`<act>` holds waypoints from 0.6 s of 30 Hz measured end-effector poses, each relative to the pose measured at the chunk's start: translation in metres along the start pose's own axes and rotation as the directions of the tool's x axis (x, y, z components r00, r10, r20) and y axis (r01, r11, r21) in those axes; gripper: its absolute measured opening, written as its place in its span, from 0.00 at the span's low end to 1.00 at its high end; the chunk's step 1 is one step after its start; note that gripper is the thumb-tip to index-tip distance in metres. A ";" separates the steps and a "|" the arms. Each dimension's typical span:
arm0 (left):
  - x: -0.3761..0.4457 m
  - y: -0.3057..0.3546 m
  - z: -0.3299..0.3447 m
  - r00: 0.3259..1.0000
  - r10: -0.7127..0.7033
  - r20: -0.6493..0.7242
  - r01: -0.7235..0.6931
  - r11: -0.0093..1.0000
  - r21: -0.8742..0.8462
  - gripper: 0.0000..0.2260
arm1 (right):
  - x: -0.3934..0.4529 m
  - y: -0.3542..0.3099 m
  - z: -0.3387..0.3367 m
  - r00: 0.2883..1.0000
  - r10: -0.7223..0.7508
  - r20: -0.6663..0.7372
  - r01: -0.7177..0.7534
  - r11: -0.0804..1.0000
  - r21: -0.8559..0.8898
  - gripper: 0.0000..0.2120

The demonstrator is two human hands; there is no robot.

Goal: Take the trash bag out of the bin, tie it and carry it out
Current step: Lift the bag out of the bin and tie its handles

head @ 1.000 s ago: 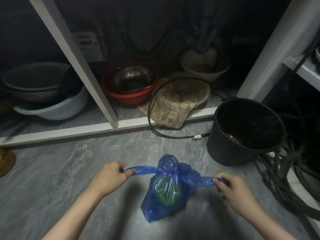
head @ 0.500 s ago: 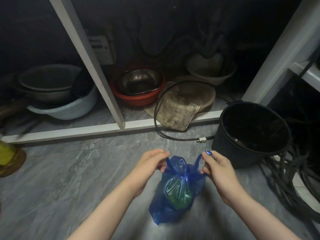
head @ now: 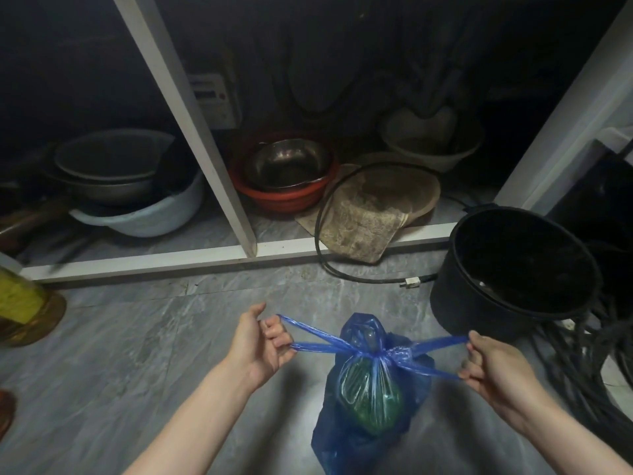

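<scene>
Blue plastic is stretched taut between your hands: your left hand (head: 260,341) is clenched on one handle loop of the trash bag (head: 371,395), and your right hand (head: 493,365) grips the opposite loop, the two pulled apart sideways. The crossing of the loops sits bunched at the neck of the bag, just above a green lump that shows through the film. The bag hangs low near you, over the grey floor (head: 144,354); whether its bottom touches the floor you cannot tell from here.

As for progress, the bag is out of the bin (head: 513,269), which stands unlined to the far right of your right hand, with a few scraps in its bottom. The tie looks drawn tight, so you are judged to be near the end of the knotting step. What is left is perhaps a second hitch, then lifting the bag and carrying it out.

Farther out, a black cable (head: 342,269) lies across the floor between you and the open cabinet, ending in a white plug (head: 411,282) beside the bin. Thick dark hoses (head: 589,371) coil on the right. A yellow jar (head: 20,299) stands at the far left. Mind the cable and hoses when you rise and turn.
</scene>
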State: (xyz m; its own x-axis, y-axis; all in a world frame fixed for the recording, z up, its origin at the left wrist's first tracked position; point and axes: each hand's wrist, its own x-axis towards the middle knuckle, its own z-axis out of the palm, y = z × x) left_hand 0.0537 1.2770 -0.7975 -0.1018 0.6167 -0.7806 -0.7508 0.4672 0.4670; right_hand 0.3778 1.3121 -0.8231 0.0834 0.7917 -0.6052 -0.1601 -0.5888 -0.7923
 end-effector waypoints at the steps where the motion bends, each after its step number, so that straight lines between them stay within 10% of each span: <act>1: -0.001 0.001 0.002 1.000 0.027 0.005 -0.027 0.999 0.039 0.20 | -0.003 -0.001 0.001 1.000 -0.004 0.008 0.004 1.000 0.020 0.16; 8: -0.039 -0.010 0.041 0.930 0.165 0.329 -0.304 0.848 0.433 0.06 | -0.034 -0.023 0.030 0.950 -0.229 0.213 0.219 0.973 0.073 0.09; 12: -0.047 -0.027 0.061 0.808 0.289 0.514 -0.580 0.546 0.605 0.19 | -0.046 -0.025 0.050 0.757 -0.468 0.456 0.598 0.778 -0.194 0.04; 18: -0.036 -0.030 0.068 0.658 0.285 0.697 -0.748 0.355 0.561 0.33 | -0.054 -0.034 0.069 0.697 -0.403 0.593 0.570 0.814 -0.116 0.09</act>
State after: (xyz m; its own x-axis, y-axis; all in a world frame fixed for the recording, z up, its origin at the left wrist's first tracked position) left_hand 0.1245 1.2843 -0.7551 0.1742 0.9805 -0.0906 0.1755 0.0597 0.9827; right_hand 0.3113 1.3009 -0.7580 -0.4606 0.8859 -0.0560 0.0310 -0.0470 -0.9984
